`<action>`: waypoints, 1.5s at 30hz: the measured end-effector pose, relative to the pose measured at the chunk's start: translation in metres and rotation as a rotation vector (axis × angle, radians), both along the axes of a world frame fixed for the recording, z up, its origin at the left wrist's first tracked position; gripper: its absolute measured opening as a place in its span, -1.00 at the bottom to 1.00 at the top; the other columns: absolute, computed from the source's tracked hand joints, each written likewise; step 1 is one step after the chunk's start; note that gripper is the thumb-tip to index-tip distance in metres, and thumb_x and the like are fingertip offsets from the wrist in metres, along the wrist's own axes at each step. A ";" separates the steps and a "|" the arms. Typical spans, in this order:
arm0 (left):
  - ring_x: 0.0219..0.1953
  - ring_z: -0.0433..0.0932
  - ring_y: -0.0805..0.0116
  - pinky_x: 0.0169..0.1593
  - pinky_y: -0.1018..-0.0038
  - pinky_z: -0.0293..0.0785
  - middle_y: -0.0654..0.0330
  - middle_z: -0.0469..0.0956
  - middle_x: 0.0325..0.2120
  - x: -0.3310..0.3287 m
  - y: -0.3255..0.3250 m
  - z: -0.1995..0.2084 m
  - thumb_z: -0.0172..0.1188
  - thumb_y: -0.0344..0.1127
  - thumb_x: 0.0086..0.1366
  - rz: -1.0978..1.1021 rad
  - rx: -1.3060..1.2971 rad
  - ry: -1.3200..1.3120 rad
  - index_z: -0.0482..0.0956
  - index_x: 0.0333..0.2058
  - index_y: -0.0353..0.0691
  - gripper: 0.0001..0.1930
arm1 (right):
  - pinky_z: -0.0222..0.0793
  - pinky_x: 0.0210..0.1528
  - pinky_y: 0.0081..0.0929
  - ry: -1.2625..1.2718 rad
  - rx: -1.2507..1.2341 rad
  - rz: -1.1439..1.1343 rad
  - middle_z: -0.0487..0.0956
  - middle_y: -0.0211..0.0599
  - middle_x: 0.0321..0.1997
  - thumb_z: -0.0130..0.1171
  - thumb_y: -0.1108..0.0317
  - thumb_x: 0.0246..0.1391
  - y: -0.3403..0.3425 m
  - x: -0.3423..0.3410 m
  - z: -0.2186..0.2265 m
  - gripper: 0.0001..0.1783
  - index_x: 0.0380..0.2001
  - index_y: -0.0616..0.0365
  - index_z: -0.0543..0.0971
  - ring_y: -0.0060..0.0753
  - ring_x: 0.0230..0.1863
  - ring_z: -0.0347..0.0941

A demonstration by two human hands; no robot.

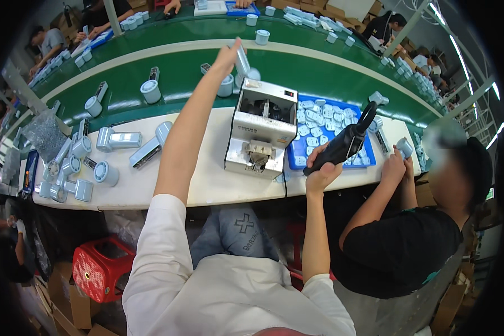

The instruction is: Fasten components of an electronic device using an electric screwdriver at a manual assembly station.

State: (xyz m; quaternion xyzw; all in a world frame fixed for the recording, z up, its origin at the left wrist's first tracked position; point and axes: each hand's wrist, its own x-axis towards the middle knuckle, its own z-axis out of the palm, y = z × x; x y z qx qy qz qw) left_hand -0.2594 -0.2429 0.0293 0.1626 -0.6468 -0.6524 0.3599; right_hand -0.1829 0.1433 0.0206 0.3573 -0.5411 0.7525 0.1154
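Note:
My left hand (225, 59) reaches far forward over the green belt, closed on a light-blue plastic device (242, 63) with a long body and a round head. My right hand (322, 169) is wrapped round a black electric screwdriver (341, 147), which has a loop at its upper end. Between my arms stands a metal screw feeder (263, 126) with an open top. Beside the screwdriver lies a blue tray (293, 163) holding many small light-blue parts (326, 119). Another round-headed device (225, 85) is partly hidden behind my left wrist.
Several similar devices (106, 173) lie on the white tabletop (207, 187) at left, near a clear plastic bag (43, 134). More stand along the green conveyor belt (179, 89). At right, a co-worker (403, 241) holds a light-blue piece. A red stool (102, 267) is below left.

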 end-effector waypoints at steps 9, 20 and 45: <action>-0.11 0.50 -0.06 -0.02 0.25 0.41 -0.12 0.54 -0.19 0.063 0.016 -0.012 0.16 0.17 0.10 0.039 -1.295 -0.798 0.52 -0.09 -0.34 -0.36 | 0.11 -0.66 -0.71 -0.045 -0.122 -0.079 0.37 -0.37 -0.64 -0.01 -0.41 -0.04 -0.002 -0.001 0.001 -0.20 -0.35 0.29 0.35 -0.63 -0.69 0.24; -0.02 0.45 0.03 0.08 0.38 0.34 -0.03 0.45 -0.03 0.201 0.052 0.059 0.32 -0.19 0.04 -0.313 -1.017 -0.572 0.43 -0.01 -0.34 -0.44 | 0.11 -0.64 -0.68 0.007 -0.047 -0.110 0.31 -0.34 -0.62 -0.08 -0.42 0.01 -0.002 0.001 -0.003 -0.19 -0.27 0.28 0.31 -0.59 -0.68 0.22; 0.05 0.38 0.06 0.12 0.33 0.32 0.13 0.41 -0.01 0.291 -0.054 0.054 0.05 -0.80 -0.23 -0.414 -1.103 -0.725 0.57 -0.18 -0.10 -0.41 | 0.13 -0.61 -0.68 0.314 0.364 -0.286 0.36 -0.47 -0.67 0.01 -0.41 -0.05 -0.018 0.025 -0.009 -0.21 -0.32 0.27 0.43 -0.66 -0.66 0.26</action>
